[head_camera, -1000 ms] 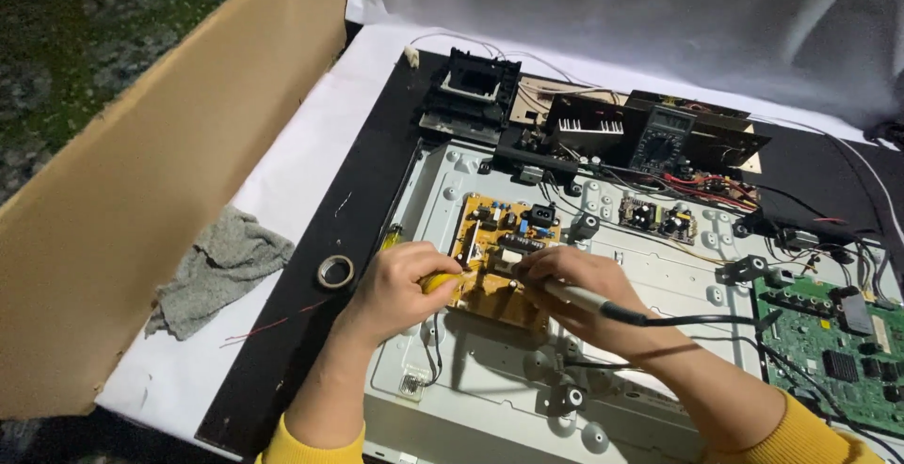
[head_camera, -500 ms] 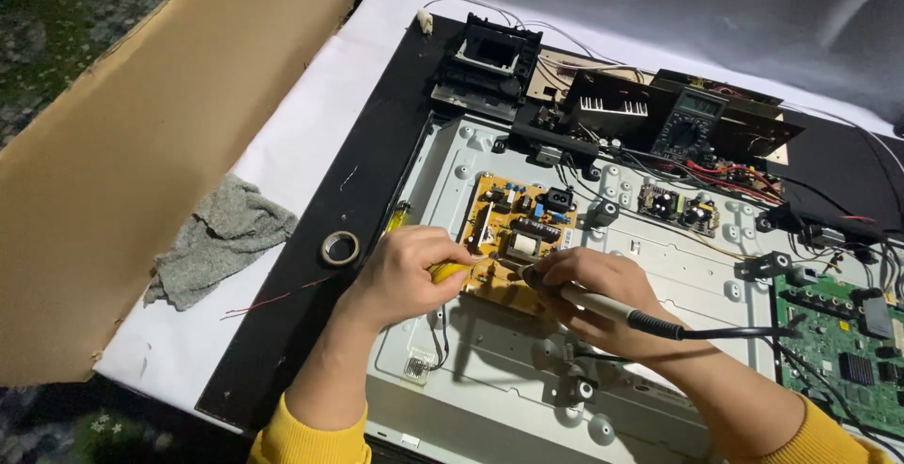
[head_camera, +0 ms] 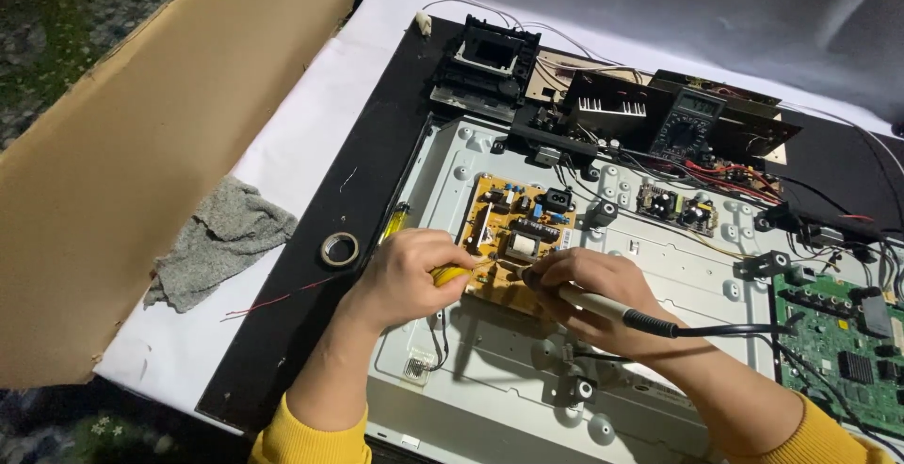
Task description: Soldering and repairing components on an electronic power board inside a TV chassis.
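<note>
My left hand (head_camera: 410, 274) grips a small yellow-handled tool (head_camera: 450, 275) whose tip touches the front edge of a tan power circuit board (head_camera: 516, 228). My right hand (head_camera: 589, 290) holds a soldering iron (head_camera: 603, 308) like a pen, its black cable trailing right; the tip at the same board edge is hidden by my fingers. The board sits on the grey metal back panel (head_camera: 527, 370) of a flat screen. Both sleeves are yellow.
A tape roll (head_camera: 339, 248) and a grey rag (head_camera: 221, 238) lie left of the panel. A second yellow tool (head_camera: 395, 222) lies by the panel edge. A multimeter (head_camera: 687, 130), black parts and wires crowd the back. A green circuit board (head_camera: 838, 351) sits right. Cardboard sheet (head_camera: 141, 144) stands left.
The camera has shifted slightly, so the scene sits lower and to the right. Both hands stay at the board's front edge with their tools.
</note>
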